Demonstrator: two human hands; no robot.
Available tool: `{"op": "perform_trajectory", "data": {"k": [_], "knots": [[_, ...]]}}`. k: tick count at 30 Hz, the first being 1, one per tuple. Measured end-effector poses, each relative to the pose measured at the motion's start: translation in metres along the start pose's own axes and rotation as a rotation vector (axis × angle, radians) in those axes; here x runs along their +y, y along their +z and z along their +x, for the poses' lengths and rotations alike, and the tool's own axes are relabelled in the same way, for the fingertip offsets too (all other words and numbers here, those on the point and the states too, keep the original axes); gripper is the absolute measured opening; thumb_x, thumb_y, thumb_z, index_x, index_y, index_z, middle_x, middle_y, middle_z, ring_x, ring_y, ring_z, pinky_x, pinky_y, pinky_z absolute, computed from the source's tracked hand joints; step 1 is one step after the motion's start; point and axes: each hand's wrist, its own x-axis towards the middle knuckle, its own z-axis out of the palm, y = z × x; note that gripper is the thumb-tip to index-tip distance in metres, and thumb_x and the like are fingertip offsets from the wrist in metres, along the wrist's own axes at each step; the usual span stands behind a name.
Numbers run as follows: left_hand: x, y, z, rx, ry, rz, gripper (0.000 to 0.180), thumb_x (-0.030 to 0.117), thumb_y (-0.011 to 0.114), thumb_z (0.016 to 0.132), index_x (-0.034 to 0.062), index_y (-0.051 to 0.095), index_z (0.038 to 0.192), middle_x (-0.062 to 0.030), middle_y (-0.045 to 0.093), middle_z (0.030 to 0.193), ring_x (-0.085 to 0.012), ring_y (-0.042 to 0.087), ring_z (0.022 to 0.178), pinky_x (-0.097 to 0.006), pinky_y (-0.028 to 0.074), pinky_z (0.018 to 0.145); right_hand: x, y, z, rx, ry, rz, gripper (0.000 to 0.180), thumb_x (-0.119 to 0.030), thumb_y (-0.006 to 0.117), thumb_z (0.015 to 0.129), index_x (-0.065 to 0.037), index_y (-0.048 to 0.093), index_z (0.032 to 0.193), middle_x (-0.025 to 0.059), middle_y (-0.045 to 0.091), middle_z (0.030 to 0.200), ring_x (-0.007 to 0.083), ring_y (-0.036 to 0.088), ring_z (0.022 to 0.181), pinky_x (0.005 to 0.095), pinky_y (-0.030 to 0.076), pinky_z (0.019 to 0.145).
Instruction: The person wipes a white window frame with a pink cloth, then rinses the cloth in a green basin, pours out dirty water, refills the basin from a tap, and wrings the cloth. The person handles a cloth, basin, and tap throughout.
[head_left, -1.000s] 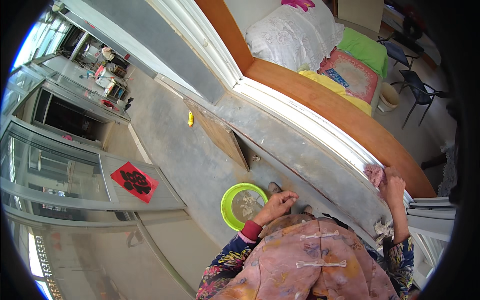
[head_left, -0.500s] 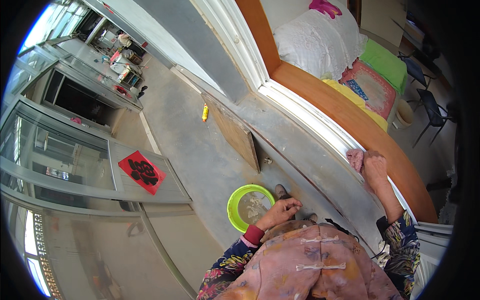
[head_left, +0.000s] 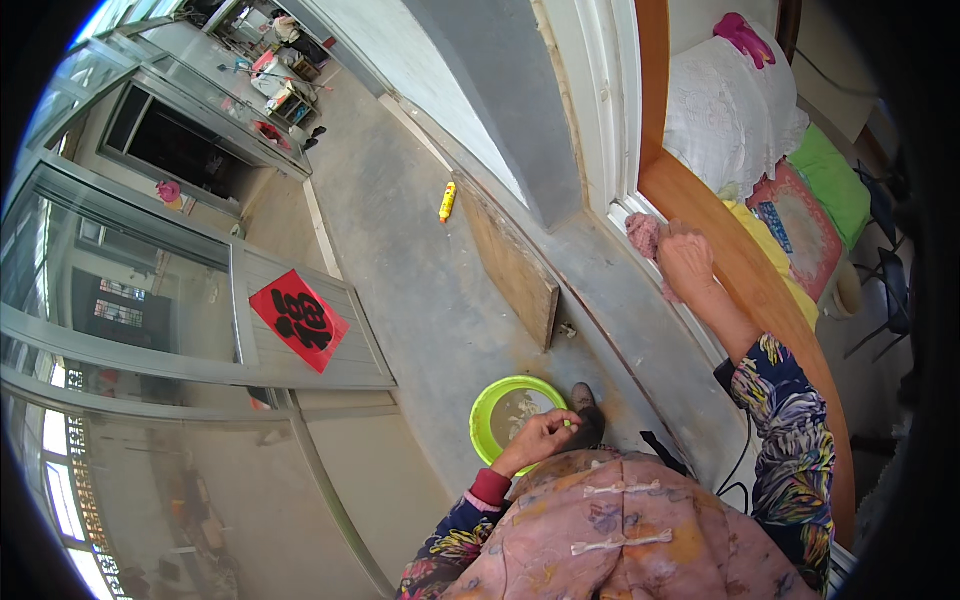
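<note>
My right hand is closed on a pink cloth, which it presses into the white window track beside the orange-brown wooden sill. A bit of pink also shows below the hand along the track. My left hand is held in front of my body, over the near side of a lime-green basin. Its fingers are pinched together; a small greenish speck shows at the tips, too small to name. Cloudy water with pale bits fills the basin's bottom.
A wooden board leans along the low grey wall, with a yellow bottle on the floor beyond it. Glass doors carrying a red paper sign stand at left. Through the window, a bed and dark chairs show.
My right hand has slid the pink cloth farther away along the track, toward the frame's far corner. My left hand stays near the basin. The whole view has shifted a little.
</note>
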Motion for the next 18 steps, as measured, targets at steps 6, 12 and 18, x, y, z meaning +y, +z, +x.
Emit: {"op": "perform_trajectory", "data": {"k": [6, 12, 18], "knots": [[0.009, -0.032, 0.019, 0.019, 0.030, 0.019, 0.022, 0.013, 0.057, 0.096, 0.0073, 0.066, 0.116, 0.0071, 0.048, 0.063, -0.0028, 0.042, 0.057, -0.022, 0.037, 0.052, -0.023, 0.017, 0.064, 0.039, 0.078, 0.105, 0.009, -0.007, 0.058, 0.079, -0.001, 0.063, 0.083, 0.0166, 0.061, 0.086, 0.0316, 0.065, 0.076, 0.0437, 0.053, 0.067], [0.003, -0.053, 0.033, -0.001, -0.041, 0.036, 0.021, 0.015, 0.058, 0.096, 0.0079, 0.066, 0.115, 0.0067, 0.049, 0.062, -0.0031, 0.042, 0.055, -0.024, 0.037, 0.052, -0.013, -0.012, 0.043, 0.100, 0.075, 0.424, 0.014, -0.008, 0.060, 0.084, 0.001, 0.061, 0.095, 0.0177, 0.060, 0.097, 0.0345, 0.061, 0.094, 0.0437, 0.050, 0.079], [0.003, -0.066, 0.049, -0.015, 0.023, -0.003, 0.022, 0.017, 0.057, 0.097, 0.0071, 0.065, 0.115, 0.0049, 0.051, 0.061, -0.0038, 0.044, 0.055, -0.025, 0.038, 0.052, -0.019, -0.023, 0.031, 0.170, -0.145, 0.586, 0.029, -0.008, 0.066, 0.082, 0.000, 0.060, 0.110, 0.0152, 0.062, 0.113, 0.0364, 0.057, 0.110, 0.0449, 0.044, 0.096]]}}
